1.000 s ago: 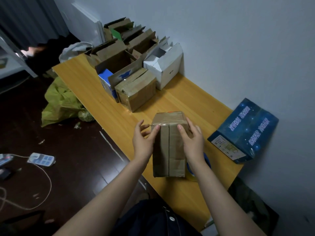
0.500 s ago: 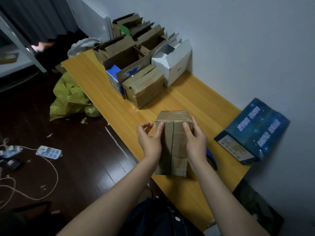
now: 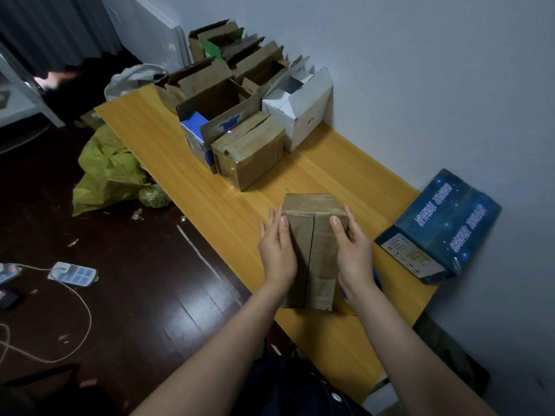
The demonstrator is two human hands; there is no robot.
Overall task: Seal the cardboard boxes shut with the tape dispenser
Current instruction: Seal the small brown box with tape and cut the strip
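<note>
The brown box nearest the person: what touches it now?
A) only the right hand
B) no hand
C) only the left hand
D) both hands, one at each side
D: the left hand and the right hand press on opposite sides of the brown box.

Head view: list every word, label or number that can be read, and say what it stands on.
Nothing can be quoted.
blue box: white characters on top, too blurred.
white label on its end: print too small.
white box: small dark mark, unreadable.
open cardboard box: blue print on flap, illegible.
</note>
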